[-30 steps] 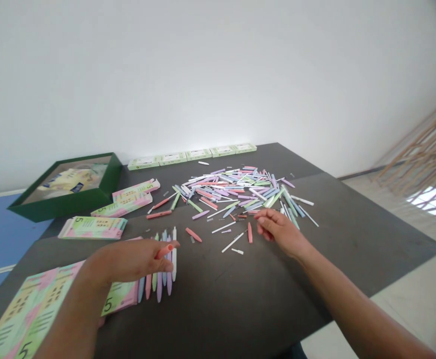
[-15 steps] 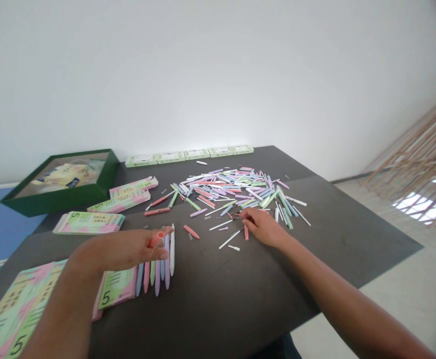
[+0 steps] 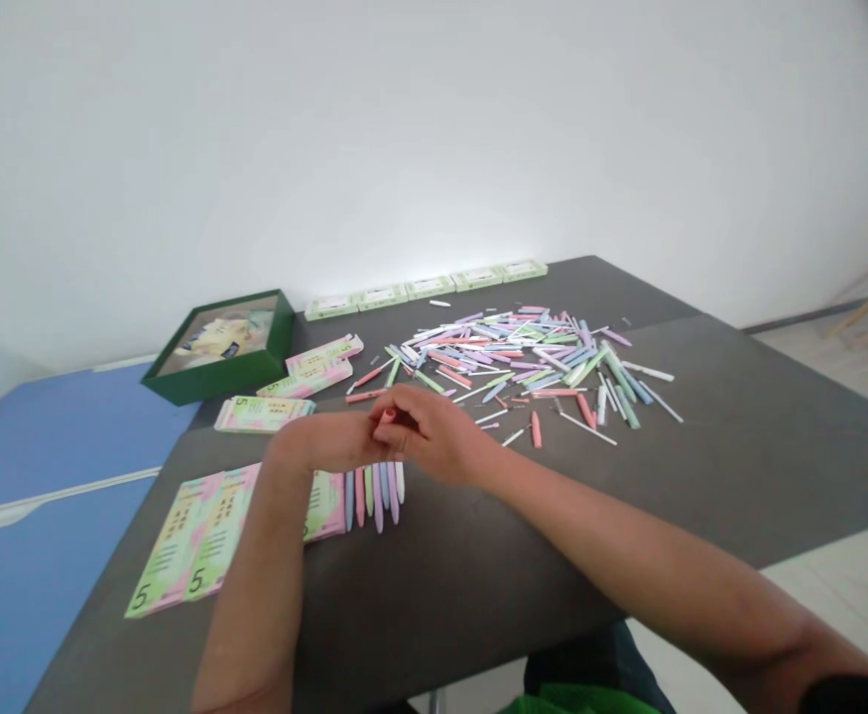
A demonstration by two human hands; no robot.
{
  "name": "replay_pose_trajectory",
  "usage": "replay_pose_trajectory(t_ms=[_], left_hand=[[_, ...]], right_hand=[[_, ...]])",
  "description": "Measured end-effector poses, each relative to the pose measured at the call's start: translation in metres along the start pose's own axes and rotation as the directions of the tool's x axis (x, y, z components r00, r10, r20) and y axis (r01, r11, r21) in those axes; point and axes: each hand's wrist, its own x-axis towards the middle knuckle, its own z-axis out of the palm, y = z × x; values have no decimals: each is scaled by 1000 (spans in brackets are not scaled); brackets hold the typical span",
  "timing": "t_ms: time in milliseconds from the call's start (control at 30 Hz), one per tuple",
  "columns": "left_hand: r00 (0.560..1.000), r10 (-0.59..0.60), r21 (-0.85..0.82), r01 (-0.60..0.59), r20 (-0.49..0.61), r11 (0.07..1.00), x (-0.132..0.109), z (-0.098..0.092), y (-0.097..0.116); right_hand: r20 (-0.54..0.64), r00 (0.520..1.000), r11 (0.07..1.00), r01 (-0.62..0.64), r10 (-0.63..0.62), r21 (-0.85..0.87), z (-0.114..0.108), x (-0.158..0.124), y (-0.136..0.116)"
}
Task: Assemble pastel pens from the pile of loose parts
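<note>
My left hand (image 3: 336, 441) is closed round a coral-red pen barrel (image 3: 387, 417), whose open end shows between the two hands. Against it lies my right hand (image 3: 444, 436), fingers curled in at the barrel's end; whatever is in them is hidden. Just below the hands a row of pastel pens (image 3: 378, 496) lies side by side, partly on a pink and green printed pack (image 3: 324, 508). Beyond my right hand spreads a large heap of loose pen parts (image 3: 508, 357), with barrels, white refills and small caps mixed together.
Two printed packs (image 3: 195, 535) lie at the left, with more flat packs (image 3: 266, 414) behind. A green box (image 3: 217, 375) holding wrapped items stands at the back left. Several pale green boxes (image 3: 430, 287) line the wall side of the dark table (image 3: 761, 426).
My right hand has come from the edge of the heap across to my left hand, and the two now meet at the coral barrel. The view has shifted left.
</note>
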Motion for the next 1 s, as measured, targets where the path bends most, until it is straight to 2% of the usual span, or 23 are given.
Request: replay_pose_trajectory(t_ms=[67,167,300,400,467,533,600,700,767,833,900,1000], left_hand=[[1000,-21,-16,21,19,1000,-1,-2,-1],[997,-54,-48,56,52,997,0,-4,-1],[992,-89,-94,97,84,991,2,-5,3],[992,-80,-125,91,94,988,0,-6,6],[994,-47,-146,60,95,987,-2,-7,6],[993,-12,-170,32,117,985,-5,-7,4],[988,-6,-154,30,154,988,-7,-7,1],[982,-11,-150,41,191,988,-8,-7,-2],[983,-43,-147,71,181,987,-8,-8,-3],[983,-69,-138,93,168,986,-8,-8,-1],[981,-88,-140,113,171,984,-9,-9,0],[981,-119,-135,141,156,981,-12,-8,0]], right_hand=[[-46,998,998,-49,50,29,4,6,4],[-46,990,989,-128,131,70,3,11,10],[-42,984,982,-169,173,89,3,13,11],[-42,985,982,-161,165,97,3,9,6],[4,992,986,-125,126,113,1,3,2],[73,994,984,-96,86,152,-7,-3,0],[80,993,981,-104,92,166,-22,-9,6],[-91,981,984,-166,172,71,-57,-18,29],[-197,951,970,-244,238,-4,-83,-26,49],[-252,918,939,-334,305,-80,-104,-38,69],[-265,896,879,-417,355,-232,-116,-54,85],[-168,890,759,-450,424,-471,-118,-79,97]])
